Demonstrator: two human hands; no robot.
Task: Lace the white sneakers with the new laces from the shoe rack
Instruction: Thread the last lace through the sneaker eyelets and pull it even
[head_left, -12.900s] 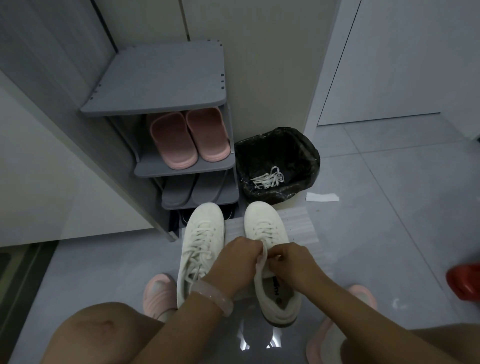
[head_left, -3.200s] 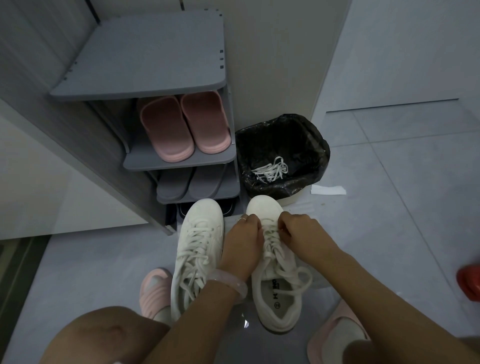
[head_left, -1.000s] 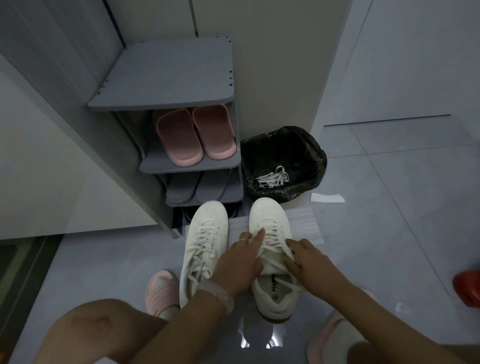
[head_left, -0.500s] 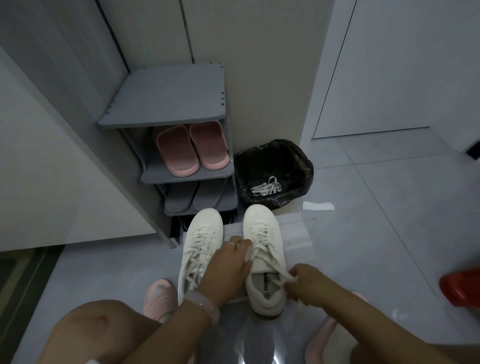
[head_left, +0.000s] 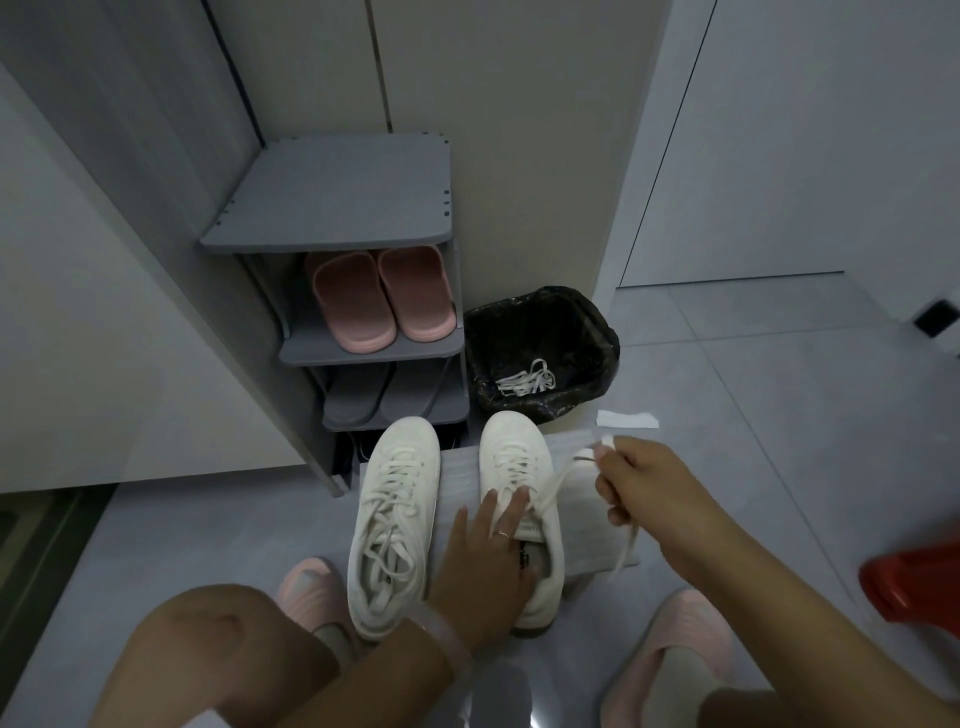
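Two white sneakers stand side by side on a pale sheet (head_left: 587, 525) on the floor. The left sneaker (head_left: 395, 514) is laced with loose ends. My left hand (head_left: 488, 561) lies flat on the tongue and opening of the right sneaker (head_left: 514, 452), fingers straight, pressing it down. My right hand (head_left: 639, 483) is to the right of that shoe, fingers curled round the white lace (head_left: 558, 480), which runs taut from the eyelets to my fist; one end sticks out above the fist, the other hangs below.
A grey shoe rack (head_left: 332, 208) stands behind the sneakers with pink slippers (head_left: 379, 299) and grey slippers (head_left: 358, 397). A black-lined bin (head_left: 582, 322) holding old white laces (head_left: 524, 382) sits to its right. A white paper strip (head_left: 626, 419) lies nearby. A red object (head_left: 914, 587) is at the right.
My right hand has pulled the lace up and out to the right of the shoe. My left hand has flattened onto the shoe's tongue. The camera has tilted up.
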